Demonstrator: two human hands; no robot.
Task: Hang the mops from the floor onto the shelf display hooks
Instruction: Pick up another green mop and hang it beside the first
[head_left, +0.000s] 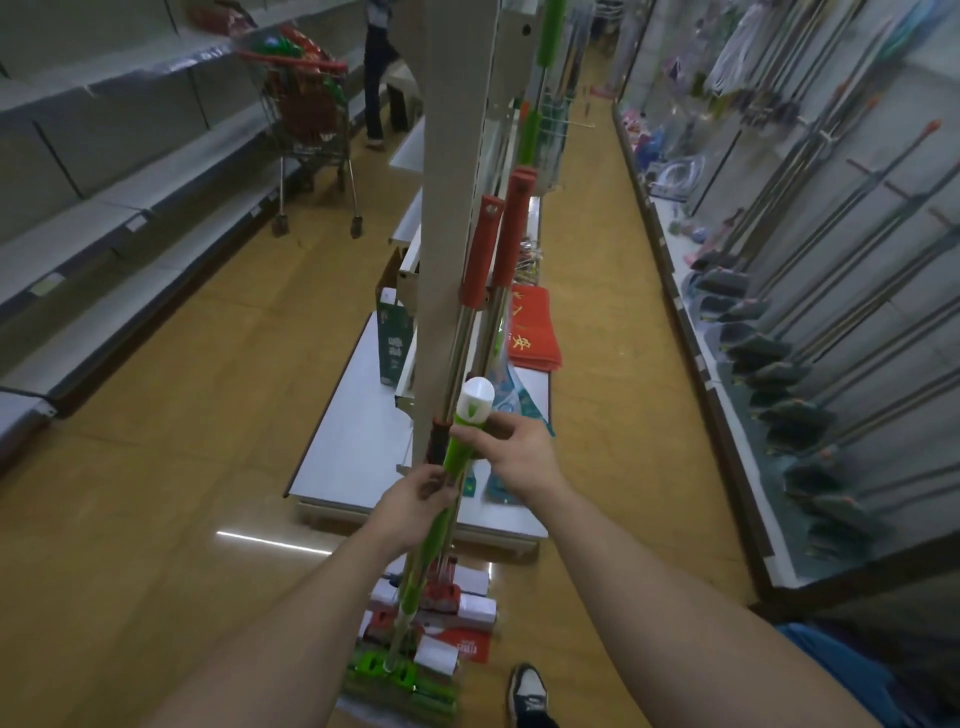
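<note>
The aisle runs between long shelving, and in the middle stands the shelf end panel (451, 171), rising from a white base shelf (353, 441) over the wooden floor (208, 415). A shopping cart (311, 135) is parked well off to the left, clear of the work. Two red-handled mops (480, 249) are upright against the panel's right edge, and their heads seem to sit low by the floor. Whether they hang from hooks cannot be told, as the hooks themselves are hidden. The green mop (460, 451) is upright just in front of them, with its green head (400, 675) down at floor level among the other mop heads. It is off the display and carried by the person. The left hand (421, 493) is curled round the green shaft lower down. The right hand (519, 457) grips it just under the white cap (478, 397). The step in hand looks like lifting the mop to its hook. To do it well, the lower hand should take the weight and push straight up while the upper hand only steers. The cap's hanging hole needs turning toward the panel. The shaft should stay parallel to the red handles so it does not knock them, and neither grip should loosen until the hook clearly bears the load.
</note>
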